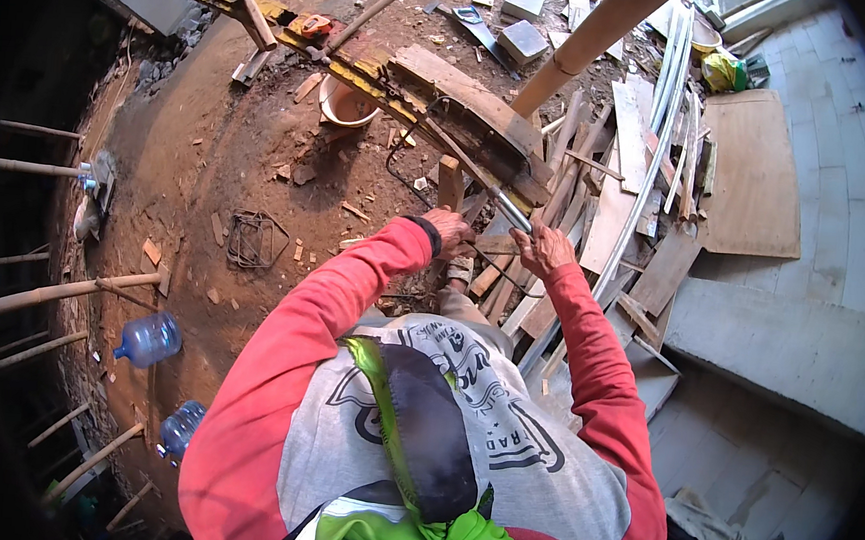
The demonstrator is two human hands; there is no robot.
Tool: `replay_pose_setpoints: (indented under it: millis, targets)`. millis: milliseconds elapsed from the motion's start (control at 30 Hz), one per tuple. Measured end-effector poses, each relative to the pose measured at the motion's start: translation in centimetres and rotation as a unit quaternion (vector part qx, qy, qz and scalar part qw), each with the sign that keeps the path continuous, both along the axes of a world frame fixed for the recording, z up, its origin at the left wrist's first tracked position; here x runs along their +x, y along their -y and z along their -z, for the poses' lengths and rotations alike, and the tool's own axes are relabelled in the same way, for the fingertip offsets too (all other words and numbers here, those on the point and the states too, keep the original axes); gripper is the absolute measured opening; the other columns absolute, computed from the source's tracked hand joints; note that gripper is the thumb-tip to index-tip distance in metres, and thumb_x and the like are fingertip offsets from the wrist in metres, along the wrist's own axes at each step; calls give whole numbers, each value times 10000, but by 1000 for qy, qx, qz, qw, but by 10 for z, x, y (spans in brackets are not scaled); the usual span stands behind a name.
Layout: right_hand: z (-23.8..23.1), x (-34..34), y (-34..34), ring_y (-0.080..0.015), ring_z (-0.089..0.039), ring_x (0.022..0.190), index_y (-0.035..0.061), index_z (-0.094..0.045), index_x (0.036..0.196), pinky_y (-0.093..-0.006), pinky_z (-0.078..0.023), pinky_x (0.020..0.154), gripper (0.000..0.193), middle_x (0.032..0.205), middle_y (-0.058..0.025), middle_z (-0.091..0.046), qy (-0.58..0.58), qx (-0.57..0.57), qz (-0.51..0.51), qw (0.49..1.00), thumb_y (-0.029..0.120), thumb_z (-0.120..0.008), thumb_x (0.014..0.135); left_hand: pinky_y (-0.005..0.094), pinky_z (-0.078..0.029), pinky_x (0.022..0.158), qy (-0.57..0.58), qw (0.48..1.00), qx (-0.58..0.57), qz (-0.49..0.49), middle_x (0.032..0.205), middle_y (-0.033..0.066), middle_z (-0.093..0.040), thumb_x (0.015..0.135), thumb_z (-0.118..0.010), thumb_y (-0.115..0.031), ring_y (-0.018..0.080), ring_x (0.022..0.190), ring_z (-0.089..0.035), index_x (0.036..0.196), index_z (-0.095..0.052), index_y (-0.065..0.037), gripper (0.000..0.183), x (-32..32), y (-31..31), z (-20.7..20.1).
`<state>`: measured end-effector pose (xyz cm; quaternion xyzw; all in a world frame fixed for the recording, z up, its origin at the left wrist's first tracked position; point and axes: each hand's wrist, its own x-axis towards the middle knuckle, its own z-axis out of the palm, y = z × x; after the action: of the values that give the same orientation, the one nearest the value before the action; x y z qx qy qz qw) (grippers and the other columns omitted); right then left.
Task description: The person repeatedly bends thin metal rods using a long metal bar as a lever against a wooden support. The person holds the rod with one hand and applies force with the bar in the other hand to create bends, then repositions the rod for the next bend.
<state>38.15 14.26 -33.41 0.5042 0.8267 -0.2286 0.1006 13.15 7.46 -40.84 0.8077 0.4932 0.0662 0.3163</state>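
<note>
My right hand (544, 250) is closed at the near end of a metal pipe (510, 209), which slants across a rough wooden beam (474, 112). To its left, my left hand (450, 233) is closed around what looks like a thin dark metal rod (512, 275). The rod sticks out to the right below my hands, and a bent stretch of it shows toward the beam. My fingers hide the part in the grip. A short upright wood post (450, 183) stands just beyond my left hand. On the ground at left lies a squared bundle of bent metal rings (254, 240).
A pale bucket (349, 102) stands under the beam. A hammer (257, 22) and an orange tool (314, 26) rest on it; a handsaw (481, 35) lies beyond. Scrap planks (622, 143) pile at right, beside a bamboo pole (588, 50). Blue water jugs (150, 340) lie at left.
</note>
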Motion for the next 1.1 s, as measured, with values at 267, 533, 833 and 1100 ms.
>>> replay_pose_setpoints:
  millis: [267, 533, 833, 1100]
  targets:
    - [-4, 1, -1, -473, -657, 920, 39, -574, 1108, -562, -518, 794, 505, 926, -274, -685, -8, -17, 20, 1000, 519, -521, 959, 424, -439, 966, -21, 808, 339, -482, 937, 100, -613, 837, -669, -184, 303, 1007, -592, 1118, -647, -117, 290, -47, -4, -3]
    - [-13, 9, 4, -477, -633, 801, 29, -579, 937, -559, -484, 706, 442, 799, -263, -641, -81, 20, -12, 996, 471, -582, 946, 463, -501, 798, 52, 780, 98, -616, 915, 164, -700, 975, -550, -462, 383, 891, -668, 972, -678, -117, 369, -109, -51, 35]
    - [-68, 34, 40, -459, -588, 644, 54, -526, 964, -499, -425, 527, 203, 706, -202, -551, -250, 132, 41, 958, 248, -568, 1006, 510, -510, 685, -26, 799, 136, -585, 823, 144, -692, 983, -545, -408, 387, 829, -679, 913, -647, -171, 268, -110, -54, 52]
    - [-78, 83, -5, -475, -605, 701, 24, -504, 960, -560, -467, 615, 381, 725, -251, -579, -27, 71, -18, 997, 402, -527, 1001, 566, -519, 723, -101, 829, 114, -538, 859, 170, -713, 973, -533, -347, 416, 862, -687, 978, -626, -195, 178, -109, -41, -7]
